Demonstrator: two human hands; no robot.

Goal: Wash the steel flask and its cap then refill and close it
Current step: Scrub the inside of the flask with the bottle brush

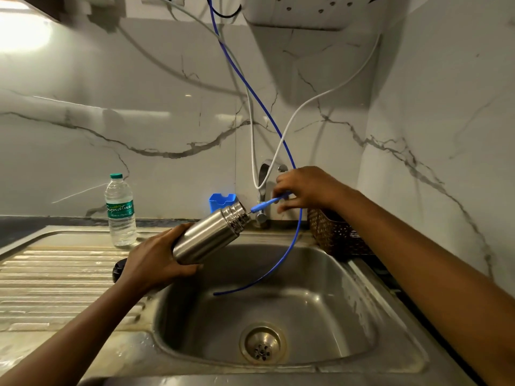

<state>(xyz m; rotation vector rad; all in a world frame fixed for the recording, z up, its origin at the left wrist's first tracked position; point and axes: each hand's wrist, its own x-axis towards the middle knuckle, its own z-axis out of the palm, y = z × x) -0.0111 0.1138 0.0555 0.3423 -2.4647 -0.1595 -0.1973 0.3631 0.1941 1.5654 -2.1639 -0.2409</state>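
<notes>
Behind the basin a tap (pixel 264 176) stands against the marble wall, with a white tube (pixel 292 121) and a blue tube (pixel 298 232) hanging across it from a white appliance (pixel 306 12) mounted above. The blue tube curves down in front of the tap and ends loose inside the sink (pixel 334 291), passing just beside the flask's mouth. A small blue holder (pixel 221 200) sits on the wall left of the tap, and a brown woven basket (pixel 331 235) stands at the sink's right rear corner. On the ribbed drainboard (pixel 55 274) a plastic water bottle (pixel 120 210) stands upright with its green cap on. A dark round object (pixel 118 270) lies behind the left wrist (mostly hidden, so I cannot tell what it is).

The steel flask (pixel 206 235) is held above the sink's left rear edge, tilted with its open, threaded mouth pointing up and to the right. Its brushed body is shiny and uncapped. The left hand (pixel 156 260) wraps around the flask's base. The right hand (pixel 306 188) pinches a slim blue handle (pixel 267 203), whose far end reaches the flask's mouth.
</notes>
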